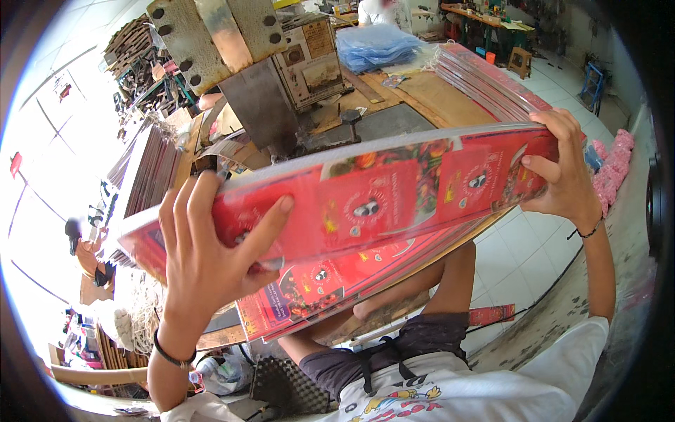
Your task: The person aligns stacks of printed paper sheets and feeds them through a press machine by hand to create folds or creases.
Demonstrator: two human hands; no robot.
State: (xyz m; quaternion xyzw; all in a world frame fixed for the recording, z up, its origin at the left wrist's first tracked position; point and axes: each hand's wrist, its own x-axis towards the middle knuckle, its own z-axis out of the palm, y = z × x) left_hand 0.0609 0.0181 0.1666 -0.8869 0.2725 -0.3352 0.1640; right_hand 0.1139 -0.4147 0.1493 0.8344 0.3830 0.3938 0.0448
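Note:
A thick stack of red printed plastic bags (411,190) is held up and tilted in front of me, its long printed face toward me. My left hand (200,239) grips its left end, thumb across the printed face and fingers over the top edge. At the far right end, my right hand (562,172) clasps the stack, with its thumb on the near face. Beneath it lies another pile of the same red bags (327,281) on the table above my lap. Just beyond the held stack stands a metal press machine (264,98), whose lower part is partly hidden.
Stacked red bags (485,77) lie at the table's far right, near a heap of bluish plastic (376,49). More bundled stacks (151,165) stand at the left. Pink bundled plastic (615,169) rests by the right wall. Another person (91,253) is at the far left.

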